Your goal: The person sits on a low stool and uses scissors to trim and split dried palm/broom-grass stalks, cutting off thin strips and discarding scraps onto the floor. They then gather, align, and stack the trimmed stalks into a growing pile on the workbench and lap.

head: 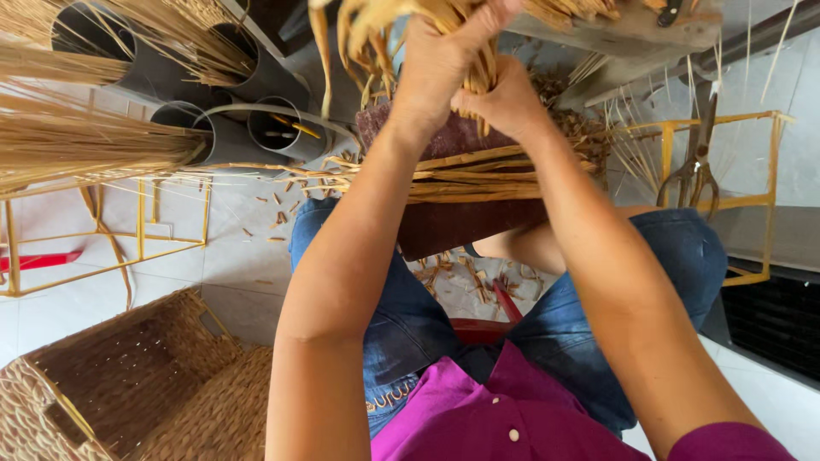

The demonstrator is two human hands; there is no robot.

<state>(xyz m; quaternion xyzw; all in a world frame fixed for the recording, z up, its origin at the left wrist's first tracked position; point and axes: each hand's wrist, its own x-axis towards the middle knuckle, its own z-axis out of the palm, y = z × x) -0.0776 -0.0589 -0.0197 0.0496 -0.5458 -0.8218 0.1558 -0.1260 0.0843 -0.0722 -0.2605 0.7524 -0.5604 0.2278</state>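
Fingers of the left hand (pixel 440 60) and right hand (pixel 506 101) are clenched around a bundle of dried straw strands (pixel 401 21), held raised above the dark red board (pixel 457 183) across the knees.

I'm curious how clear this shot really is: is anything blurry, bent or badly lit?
Head view: soft, even daylight, no harsh glare. The wide lens stretches both forearms towards the bottom edge. The left hand and right hand, gripping the straw bundle, look slightly soft. The woven basket and scissors stay fairly sharp, and shadows are faint.
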